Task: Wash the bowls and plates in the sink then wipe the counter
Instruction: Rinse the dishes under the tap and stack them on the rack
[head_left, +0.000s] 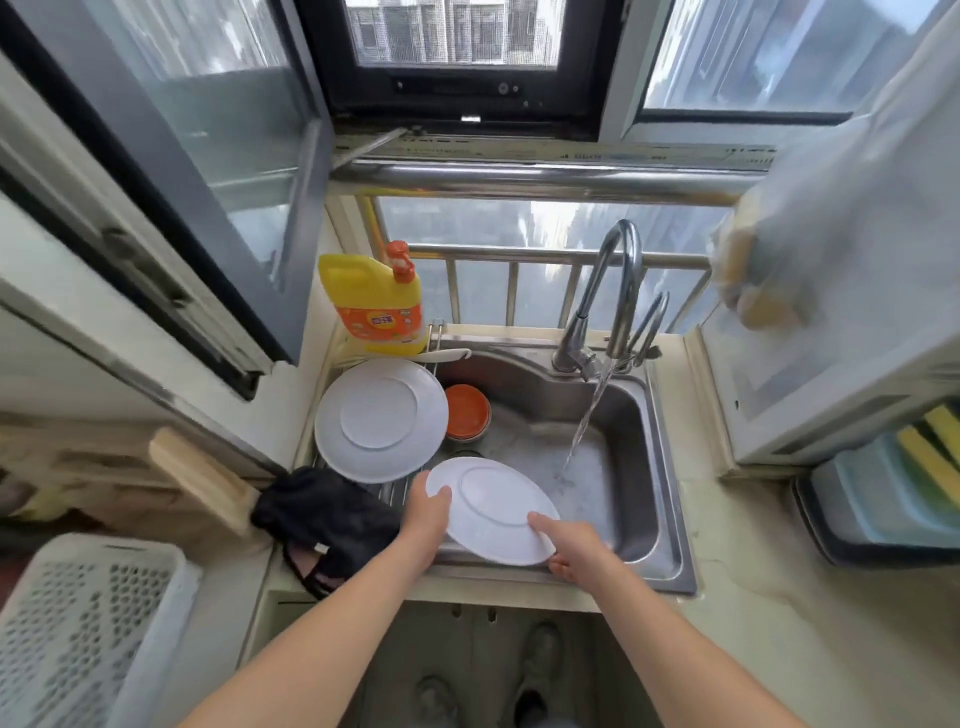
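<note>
Left hand (427, 512) grips white plate (492, 512) at its 9 o'clock rim | right hand (569, 545) holds the 4 o'clock edge | plate underside-up over sink (670, 519), probably for rinsing | running tap (618, 291) at 1 o'clock | second plate (381, 419), orange bowls (466, 410) at 11.

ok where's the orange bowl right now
In the head view, the orange bowl sits upside down at the back left of the steel sink, just right of the upturned white plate on the rack.
</note>
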